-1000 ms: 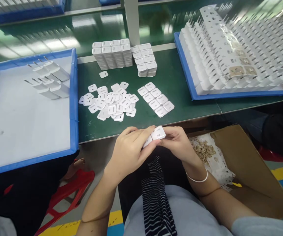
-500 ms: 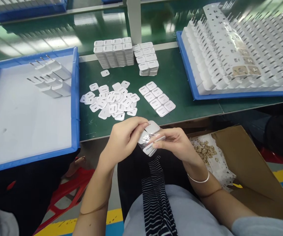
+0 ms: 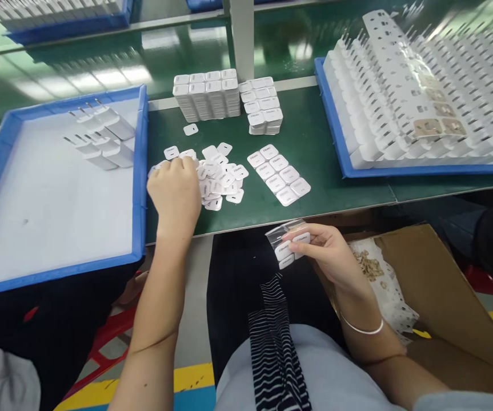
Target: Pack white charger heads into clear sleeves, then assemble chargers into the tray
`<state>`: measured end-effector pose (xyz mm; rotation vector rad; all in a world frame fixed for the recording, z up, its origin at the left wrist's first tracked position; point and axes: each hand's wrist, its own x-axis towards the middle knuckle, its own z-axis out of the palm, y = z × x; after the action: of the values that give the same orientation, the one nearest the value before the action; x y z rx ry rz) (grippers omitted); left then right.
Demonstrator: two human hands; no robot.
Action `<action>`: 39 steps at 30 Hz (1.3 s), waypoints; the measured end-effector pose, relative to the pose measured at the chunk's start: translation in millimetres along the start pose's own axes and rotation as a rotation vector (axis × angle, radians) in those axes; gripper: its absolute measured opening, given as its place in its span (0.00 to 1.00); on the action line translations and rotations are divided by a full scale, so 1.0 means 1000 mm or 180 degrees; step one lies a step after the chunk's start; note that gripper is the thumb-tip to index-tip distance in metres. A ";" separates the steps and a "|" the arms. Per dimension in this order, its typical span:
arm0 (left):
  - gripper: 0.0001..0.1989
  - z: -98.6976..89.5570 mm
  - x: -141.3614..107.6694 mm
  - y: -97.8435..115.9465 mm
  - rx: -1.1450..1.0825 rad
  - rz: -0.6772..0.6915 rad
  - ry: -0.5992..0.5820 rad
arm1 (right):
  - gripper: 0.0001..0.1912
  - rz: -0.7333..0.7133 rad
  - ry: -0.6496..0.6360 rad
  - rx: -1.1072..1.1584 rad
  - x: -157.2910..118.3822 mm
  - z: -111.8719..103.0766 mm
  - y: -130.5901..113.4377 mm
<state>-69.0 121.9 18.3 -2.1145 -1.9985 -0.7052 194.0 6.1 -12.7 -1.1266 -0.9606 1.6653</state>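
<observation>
My left hand (image 3: pixel 175 191) is over the left part of a loose pile of small white printed tags (image 3: pixel 224 177) on the green table. Its fingers curl down, and their tips and anything under them are hidden. Above my lap, my right hand (image 3: pixel 325 248) pinches a sheet of white labelled pieces (image 3: pixel 287 251) with clear film along its upper edge. Just beyond it on the table lies a flat sheet of joined white tags (image 3: pixel 278 174). Stacks of similar sheets stand behind, one wide (image 3: pixel 207 97) and one narrower (image 3: pixel 263 108).
At the left, a blue-rimmed tray (image 3: pixel 140 182) holds several white pronged adapters (image 3: pixel 109 137). Another blue tray (image 3: pixel 336 137) full of them stands at the right. A cardboard box (image 3: pixel 435 297) with scraps is below the table. A person's dark-clothed leg shows at lower left.
My left hand has let go of the labelled sheet and moved left and forward to the tag pile. My right hand keeps the sheet, now slightly further right. The view has shifted a little.
</observation>
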 end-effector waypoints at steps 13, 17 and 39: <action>0.20 -0.031 -0.043 0.052 -0.1425 0.0363 -0.0011 | 0.04 -0.0549 -0.0210 -0.0407 0.002 0.020 -0.005; 0.24 -0.057 -0.083 0.074 -0.2227 0.0846 -0.1294 | 0.09 -0.1550 -0.0471 -0.0830 0.002 0.021 -0.003; 0.25 -0.050 -0.101 0.068 -0.1802 0.1407 -0.1072 | 0.06 -0.1245 -0.0318 -0.0943 0.000 0.027 0.003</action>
<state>-14.9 2.6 32.8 -3.0452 -1.4647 -0.9607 167.2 2.0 -7.5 -0.9704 -1.4272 1.2987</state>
